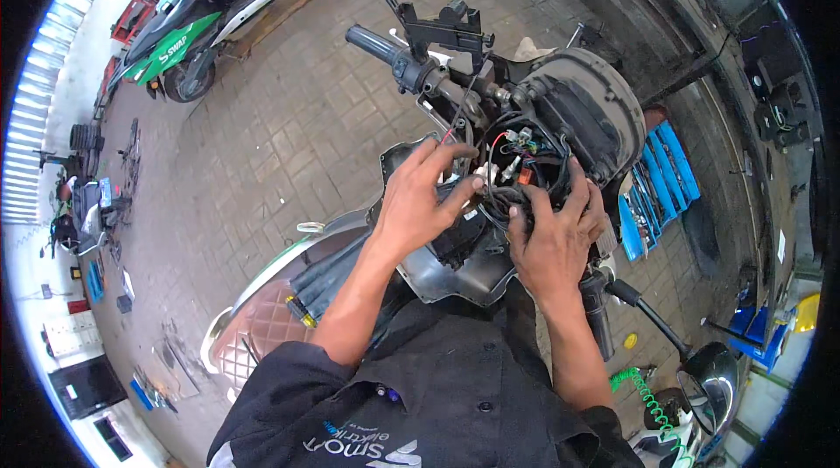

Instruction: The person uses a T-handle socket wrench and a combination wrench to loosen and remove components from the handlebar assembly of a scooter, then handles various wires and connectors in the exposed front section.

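Observation:
An opened scooter front lies before me, with a wiring harness (540, 153) of black cables and red wires in its cavity. My left hand (418, 206) is at the cavity's left side, thumb and index finger pinched about a small white connector (487, 174). On the right, my right hand (560, 245) has bent fingers and thumb around the black cables (500, 199); its fingertips are partly hidden among them. An orange-red connector (525, 176) sits between the hands. White and pale green connectors (518, 137) lie just beyond it.
The handlebar's left grip (374, 44) and a black phone holder (446, 33) rise beyond my left hand. A round headlight housing (595, 109) stands far right of the cavity. Blue tool trays (661, 175) lie to the right; a mirror (710, 380) juts out near right. A green scooter (179, 48) stands far left.

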Tool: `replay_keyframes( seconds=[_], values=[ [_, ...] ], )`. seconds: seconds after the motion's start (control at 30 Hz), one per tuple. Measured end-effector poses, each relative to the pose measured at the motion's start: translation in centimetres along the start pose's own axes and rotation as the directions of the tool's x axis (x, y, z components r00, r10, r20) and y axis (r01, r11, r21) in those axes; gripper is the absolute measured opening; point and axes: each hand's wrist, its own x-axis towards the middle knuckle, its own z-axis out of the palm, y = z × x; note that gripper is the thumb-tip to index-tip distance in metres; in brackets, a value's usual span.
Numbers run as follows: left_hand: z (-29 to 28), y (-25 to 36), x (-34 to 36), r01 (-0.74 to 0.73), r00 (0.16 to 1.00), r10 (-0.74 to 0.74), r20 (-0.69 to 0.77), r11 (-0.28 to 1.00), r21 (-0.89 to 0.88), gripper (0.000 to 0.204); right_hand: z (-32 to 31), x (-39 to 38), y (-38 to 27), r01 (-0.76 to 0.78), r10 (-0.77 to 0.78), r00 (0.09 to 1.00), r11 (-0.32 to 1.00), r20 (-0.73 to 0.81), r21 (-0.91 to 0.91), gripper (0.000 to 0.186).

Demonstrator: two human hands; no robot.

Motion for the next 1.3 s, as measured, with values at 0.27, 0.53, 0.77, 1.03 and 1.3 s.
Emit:
replay_keyframes(
  seconds=[0.27,0.53,0.77,1.03,1.3],
  values=[
    [0.9,-0.2,0.5,-0.046,0.999,0.046,-0.024,0.999,0.016,0.036,0.0,0.0,0.2,-0.022,0.022,1.0,1.0,0.006,0.021,0.032],
    [0.6,0.1,1.0,0.024,0.995,-0.03,-0.096,0.998,-0.066,0.036,-0.1,0.3,0.8,-0.032,0.031,0.999,0.998,0.014,0.058,0.025],
    [-0.9,1.9,2.8,-0.098,0.963,0.054,-0.263,0.983,-0.155,0.039,0.1,0.4,0.7,-0.044,0.042,0.999,0.998,0.03,0.048,0.032],
    [-0.2,1.6,2.0,-0.252,0.964,0.239,0.117,0.962,0.108,0.059,1.2,0.2,1.1,-0.025,0.025,1.0,0.998,-0.007,0.053,0.033],
    [2.3,6.0,1.5,-0.414,0.842,0.369,0.394,0.91,0.032,0.052,1.4,-0.3,1.5,0.02,-0.02,1.0,0.998,0.01,-0.062,0.035]
  ],
)
